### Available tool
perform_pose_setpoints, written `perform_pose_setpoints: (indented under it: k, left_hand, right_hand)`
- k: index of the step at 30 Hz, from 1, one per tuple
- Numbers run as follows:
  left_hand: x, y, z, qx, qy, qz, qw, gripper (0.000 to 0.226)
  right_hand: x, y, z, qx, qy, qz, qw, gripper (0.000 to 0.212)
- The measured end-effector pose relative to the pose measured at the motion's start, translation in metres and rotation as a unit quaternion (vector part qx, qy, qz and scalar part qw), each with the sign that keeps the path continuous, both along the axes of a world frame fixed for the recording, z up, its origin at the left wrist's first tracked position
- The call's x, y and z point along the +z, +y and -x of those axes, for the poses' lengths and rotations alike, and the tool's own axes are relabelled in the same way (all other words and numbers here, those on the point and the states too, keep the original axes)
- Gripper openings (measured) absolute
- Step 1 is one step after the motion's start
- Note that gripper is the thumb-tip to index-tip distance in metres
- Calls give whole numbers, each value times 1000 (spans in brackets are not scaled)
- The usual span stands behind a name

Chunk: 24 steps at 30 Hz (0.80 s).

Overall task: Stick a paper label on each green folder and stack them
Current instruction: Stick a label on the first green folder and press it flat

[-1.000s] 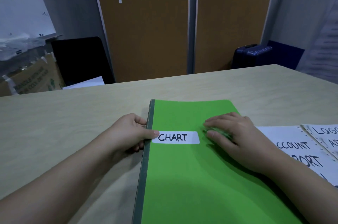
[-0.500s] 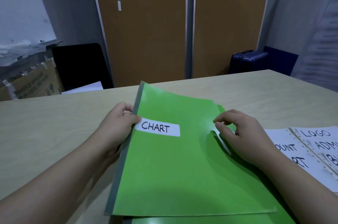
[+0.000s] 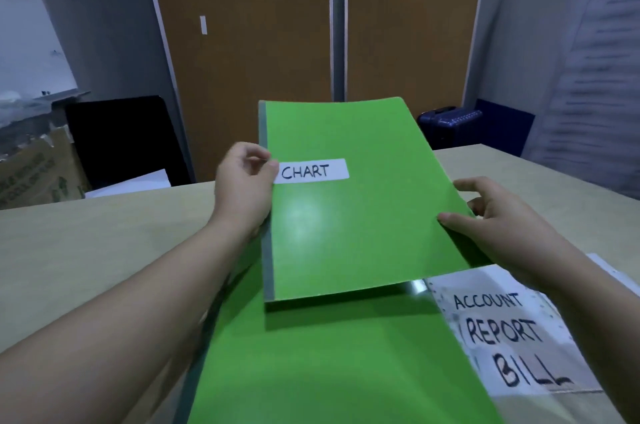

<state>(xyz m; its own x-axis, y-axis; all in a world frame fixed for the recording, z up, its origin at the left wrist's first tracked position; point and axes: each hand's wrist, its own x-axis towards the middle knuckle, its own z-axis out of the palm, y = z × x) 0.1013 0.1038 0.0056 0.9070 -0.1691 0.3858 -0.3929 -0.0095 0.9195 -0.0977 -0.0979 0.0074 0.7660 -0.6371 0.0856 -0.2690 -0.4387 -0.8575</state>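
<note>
Holding a green folder [image 3: 356, 215] up off the table [image 3: 86, 250], we have one hand on each of its long edges. Our left hand [image 3: 244, 188] pinches the grey spine side: the thumb lies on the front cover, touching the left end of the white paper label [image 3: 311, 171] that reads CHART, and the fingers curl round behind. Our right hand [image 3: 498, 219] pinches the opposite edge, thumb pressed on the front and forefinger stretched out past the edge; the rest of its fingers are behind the cover, and we cannot tell how they lie. The folder is tilted, its top edge raised and away from us, its cover bowed a little.

Its lower edge hangs above a second green folder [image 3: 329, 364], which lies flat on the table close to us, plain green on the part we can see. Just beside that one, to the right, a white label sheet [image 3: 509, 337] lies on the table with ACCOUNT, REPORT and BILL written on it by hand; our right forearm crosses over its far side.

Beyond the table two brown cork boards [image 3: 249, 42] stand side by side at the wall, with a dark blue suitcase [image 3: 446, 125] low to their right and a cardboard box [image 3: 34, 167] at the far left
</note>
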Motion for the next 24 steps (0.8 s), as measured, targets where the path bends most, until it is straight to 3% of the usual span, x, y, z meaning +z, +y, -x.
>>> perform_pose_setpoints:
  k: [3,6,9,18,21,24]
  left_hand:
    - [-3,-39,-8,-35,-30,-76,996,8]
    - [-9,-77,-13,-106,-34,-180,977,37]
    - [-14,-114,-11,-139,-70,-258,954,47]
    - [-46,-208,-8,-81,-73,-334,936,17]
    - [-54,-220,-11,-78,-76,-337,935,22]
    - [-59,-227,-18,-126,-60,-378,915,43]
  right_hand:
    - [-1,-33,0,-41,20,53,998,49]
    - [-5,-70,1,-75,61,68,993,51]
    - [-12,-104,4,-107,112,78,985,54]
    - [-29,-166,0,-150,193,144,959,50]
    - [-33,-179,-3,-149,213,159,952,46]
    - [-37,-191,-4,-141,238,176,945,43]
